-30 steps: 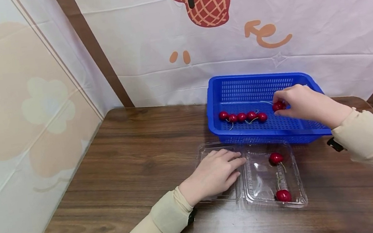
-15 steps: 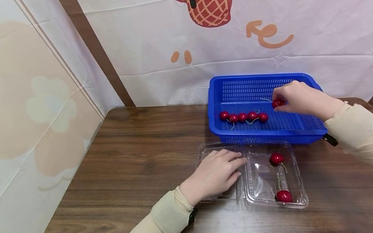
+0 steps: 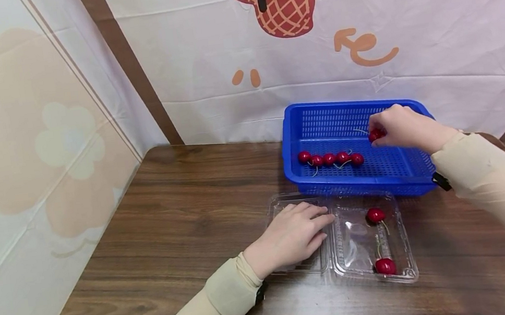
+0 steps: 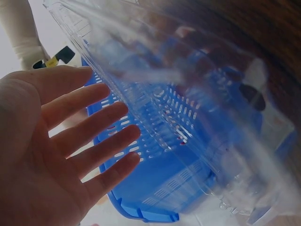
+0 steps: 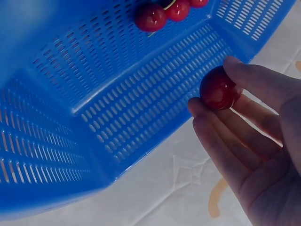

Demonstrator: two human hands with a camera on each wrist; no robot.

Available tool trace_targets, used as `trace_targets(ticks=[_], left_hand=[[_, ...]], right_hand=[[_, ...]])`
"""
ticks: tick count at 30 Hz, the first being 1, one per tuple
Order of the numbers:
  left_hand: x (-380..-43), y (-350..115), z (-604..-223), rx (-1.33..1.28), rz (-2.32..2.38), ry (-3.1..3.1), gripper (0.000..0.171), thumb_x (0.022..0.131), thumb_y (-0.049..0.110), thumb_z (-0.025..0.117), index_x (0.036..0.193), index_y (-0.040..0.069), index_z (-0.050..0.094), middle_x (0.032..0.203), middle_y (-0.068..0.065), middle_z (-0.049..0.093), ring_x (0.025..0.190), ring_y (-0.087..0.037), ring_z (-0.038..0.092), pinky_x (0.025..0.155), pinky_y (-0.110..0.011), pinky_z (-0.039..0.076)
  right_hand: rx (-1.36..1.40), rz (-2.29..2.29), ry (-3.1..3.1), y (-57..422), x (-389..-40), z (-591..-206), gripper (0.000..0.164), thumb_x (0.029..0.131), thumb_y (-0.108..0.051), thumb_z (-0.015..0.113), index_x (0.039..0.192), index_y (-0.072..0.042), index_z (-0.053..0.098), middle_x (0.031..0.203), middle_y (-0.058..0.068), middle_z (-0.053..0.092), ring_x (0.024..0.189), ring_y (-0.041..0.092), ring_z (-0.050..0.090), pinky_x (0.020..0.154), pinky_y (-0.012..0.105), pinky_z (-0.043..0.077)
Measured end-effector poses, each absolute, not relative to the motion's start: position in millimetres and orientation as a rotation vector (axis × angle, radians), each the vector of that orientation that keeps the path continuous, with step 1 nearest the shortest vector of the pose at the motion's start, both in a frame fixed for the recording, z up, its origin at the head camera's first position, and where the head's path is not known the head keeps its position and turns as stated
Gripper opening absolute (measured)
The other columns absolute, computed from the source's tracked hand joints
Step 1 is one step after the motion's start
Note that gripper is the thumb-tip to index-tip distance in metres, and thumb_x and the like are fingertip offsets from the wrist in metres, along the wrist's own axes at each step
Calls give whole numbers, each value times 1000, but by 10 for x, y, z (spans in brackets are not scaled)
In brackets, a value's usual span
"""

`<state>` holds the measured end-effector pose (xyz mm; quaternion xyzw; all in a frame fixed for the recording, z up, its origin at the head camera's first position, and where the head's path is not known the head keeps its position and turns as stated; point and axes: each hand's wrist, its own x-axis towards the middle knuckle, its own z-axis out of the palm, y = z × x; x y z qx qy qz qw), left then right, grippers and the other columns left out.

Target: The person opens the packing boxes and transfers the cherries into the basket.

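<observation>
My right hand (image 3: 407,128) pinches a dark red cherry (image 5: 220,88) between thumb and fingertips, over the right part of the blue basket (image 3: 425,176). A thin stem sticks out to the left of it in the head view. Several cherries (image 3: 329,159) lie in a row on the basket floor, toward its left front. My left hand (image 3: 288,238) lies with fingers spread over the left half of the clear plastic clamshell box (image 3: 354,239). In its right half sit an upper cherry (image 3: 375,215) and a lower cherry (image 3: 385,267), both with stems.
The box lies opened flat on the brown wooden table (image 3: 171,230), directly in front of the basket. Behind the basket hangs a printed white cloth (image 3: 209,115). Another pale cloth (image 3: 23,180) borders the table on the left.
My right hand, holding the cherry, has risen slightly and shifted a little within the basket area. The left hand stays on the box, and the other cherries have not moved.
</observation>
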<state>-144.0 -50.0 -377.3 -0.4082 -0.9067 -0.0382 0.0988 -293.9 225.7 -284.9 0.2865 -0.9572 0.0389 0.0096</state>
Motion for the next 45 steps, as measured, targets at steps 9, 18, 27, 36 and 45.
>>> trace_targets(ticks=[9,18,27,36,45], left_hand=[[-1442,-503,-3790,-1208,-106,-2675,37,93,32,56,128,22,60,130,3,59,120,-16,54,98,-34,44],[-1437,-507,-3783,-1210,-106,-2671,36,93,31,56,127,22,61,129,3,60,119,-16,54,98,-33,44],[-1435,-507,-3779,-1213,-110,-2670,36,93,31,56,127,22,61,129,2,60,119,-15,54,97,-33,44],[-1438,-510,-3770,-1212,-111,-2672,36,93,31,57,127,22,61,129,3,60,119,-15,54,97,-33,44],[-1437,-510,-3775,-1209,-116,-2666,36,92,31,57,127,22,61,129,3,60,118,-15,54,97,-33,45]], right_hand=[[861,151,-3056,2219,-3054,-2884,23,74,-10,79,92,-3,68,84,10,68,73,21,62,69,44,54],[802,140,-3127,2184,-3149,-2915,27,73,-8,80,96,-1,67,88,13,68,77,24,62,74,48,54],[813,118,-3147,2172,-3261,-2967,28,70,-5,81,94,-1,67,87,12,68,78,24,63,75,47,54],[797,136,-3205,2126,-3349,-2990,27,71,-2,79,95,0,66,91,15,67,80,25,62,72,46,54],[790,166,-3245,2092,-3390,-3008,30,71,0,78,99,1,67,95,16,68,83,26,63,75,47,54]])
